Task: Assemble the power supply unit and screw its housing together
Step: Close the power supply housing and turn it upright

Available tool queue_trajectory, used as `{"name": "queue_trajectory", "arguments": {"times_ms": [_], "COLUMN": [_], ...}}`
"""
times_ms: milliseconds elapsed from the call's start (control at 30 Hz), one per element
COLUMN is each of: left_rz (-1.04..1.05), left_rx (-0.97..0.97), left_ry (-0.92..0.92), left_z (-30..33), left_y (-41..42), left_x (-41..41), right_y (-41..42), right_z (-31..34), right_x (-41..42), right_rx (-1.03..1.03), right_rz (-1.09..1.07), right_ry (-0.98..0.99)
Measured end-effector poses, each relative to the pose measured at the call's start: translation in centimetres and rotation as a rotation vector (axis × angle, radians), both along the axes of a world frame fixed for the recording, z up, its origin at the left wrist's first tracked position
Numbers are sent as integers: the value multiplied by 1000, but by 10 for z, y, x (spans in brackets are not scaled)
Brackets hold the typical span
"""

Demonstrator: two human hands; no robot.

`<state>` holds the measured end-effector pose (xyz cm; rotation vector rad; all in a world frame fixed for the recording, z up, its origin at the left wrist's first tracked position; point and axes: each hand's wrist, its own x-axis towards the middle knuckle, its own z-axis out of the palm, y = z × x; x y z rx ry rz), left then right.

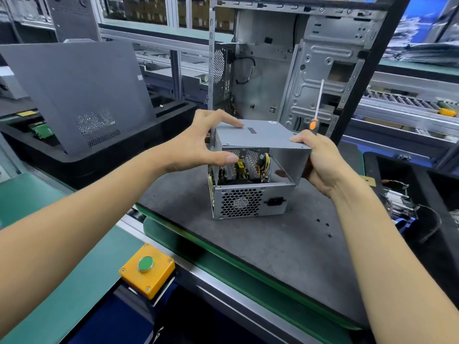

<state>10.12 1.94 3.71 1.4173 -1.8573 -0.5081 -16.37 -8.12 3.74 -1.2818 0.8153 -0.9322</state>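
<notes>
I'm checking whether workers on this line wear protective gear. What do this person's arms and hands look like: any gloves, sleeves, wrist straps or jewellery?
Both forearms are bare for as far as the picture shows them; no sleeve edge comes into view. The left hand and the right hand wear no gloves. No wrist strap, watch, bracelet or ring shows on either side. Fingernails are short and unpainted where visible.

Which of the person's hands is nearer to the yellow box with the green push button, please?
The left. The left hand holds the cover's left side, up and right of the yellow button box; the right hand, gripping the screwdriver at the cover's right edge, is farther off.
</notes>
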Motion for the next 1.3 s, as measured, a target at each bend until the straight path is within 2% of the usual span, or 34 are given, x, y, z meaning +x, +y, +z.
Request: {"name": "queue_trajectory", "arguments": {"times_ms": [167, 500, 667, 833, 1033, 1300], "left_rz": [-42, -32, -16, -18, -25, -24], "left_rx": [64, 81, 94, 137, 161, 144], "left_ry": [-78, -102, -136, -151, -186, -183], "left_z": [-11, -23, -30, -31, -37, -41], "left_y": [6, 5, 9, 9, 10, 13], "left_x": [14, 12, 10, 12, 14, 13], "right_y": [3, 2, 2, 1, 2, 5], "right_z": [-5, -23, -28, -29, -29, -35], "right_x": [5, 4, 2, 0, -2, -3], "right_rx": [-32, -38, -78, -140, -92, -57], "right_rz": [45, 52, 93, 45, 131, 123], "right_ry": [-1, 25, 76, 197, 223, 239]}}
